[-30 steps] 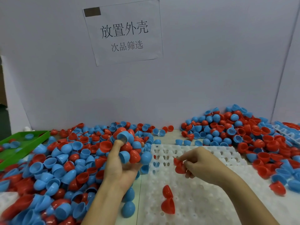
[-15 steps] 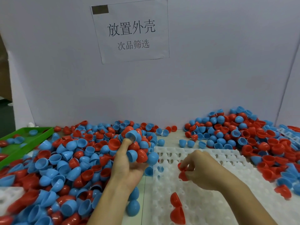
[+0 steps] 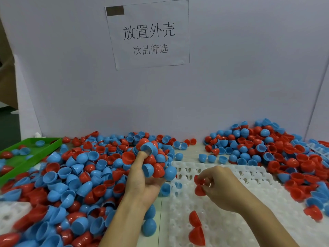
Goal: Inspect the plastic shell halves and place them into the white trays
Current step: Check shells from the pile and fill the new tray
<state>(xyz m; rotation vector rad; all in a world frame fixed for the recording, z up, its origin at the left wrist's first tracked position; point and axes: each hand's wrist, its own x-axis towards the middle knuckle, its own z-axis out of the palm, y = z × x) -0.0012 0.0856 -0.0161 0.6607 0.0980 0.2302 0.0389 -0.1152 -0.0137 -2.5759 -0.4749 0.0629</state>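
Note:
My left hand (image 3: 142,182) cradles a handful of blue and red shell halves (image 3: 156,168), palm up, its thumb pressed into a blue half on top. My right hand (image 3: 222,188) pinches two red shell halves (image 3: 199,186) just above the white tray (image 3: 249,179), which has rows of round pockets. Two more red halves (image 3: 195,227) stand in pockets near the tray's front. A big heap of loose red and blue halves (image 3: 71,175) covers the table to the left.
A second heap of shells (image 3: 267,148) lies at the back right, spilling round the tray's right edge. A green tray (image 3: 35,154) with a few shells sits at far left. Another white tray corner (image 3: 10,213) shows bottom left. A white board with a paper sign (image 3: 147,34) closes the back.
The view has shifted so everything sits slightly further right. My right hand has drawn the red halves a little lower over the tray; my left hand keeps its handful.

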